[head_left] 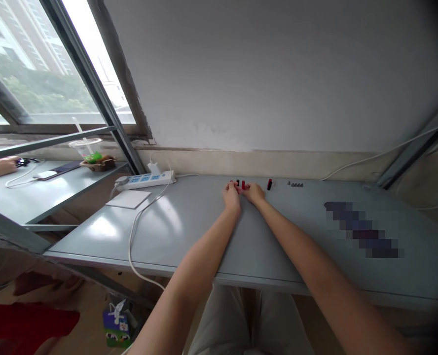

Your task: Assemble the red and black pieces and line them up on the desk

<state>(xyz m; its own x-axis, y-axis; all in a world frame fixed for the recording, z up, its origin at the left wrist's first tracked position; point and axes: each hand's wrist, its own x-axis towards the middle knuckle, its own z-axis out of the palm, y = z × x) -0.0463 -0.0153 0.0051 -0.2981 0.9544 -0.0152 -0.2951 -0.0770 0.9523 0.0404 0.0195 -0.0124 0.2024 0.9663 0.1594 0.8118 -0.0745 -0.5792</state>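
Observation:
My left hand (232,195) and my right hand (255,193) are close together near the back of the grey desk (189,217). The fingers of both hands are drawn in and closed. A small red cylinder-like piece (243,185) shows at my right fingertips. Beside it, at the left fingertips, stands a small black piece (237,183). What the left fingers pinch is too small to make out. To the right of my right hand is a small red-and-black piece (270,184). Further right lies a short row of tiny dark metallic parts (296,185).
A white power strip (145,180) and a flat white pad (128,199) lie at the left, with a white cable (131,236) running over the front edge. A blurred-out dark object (361,229) is at right. Another person's hand (2,167) and a drink cup (88,148) occupy the neighbouring desk.

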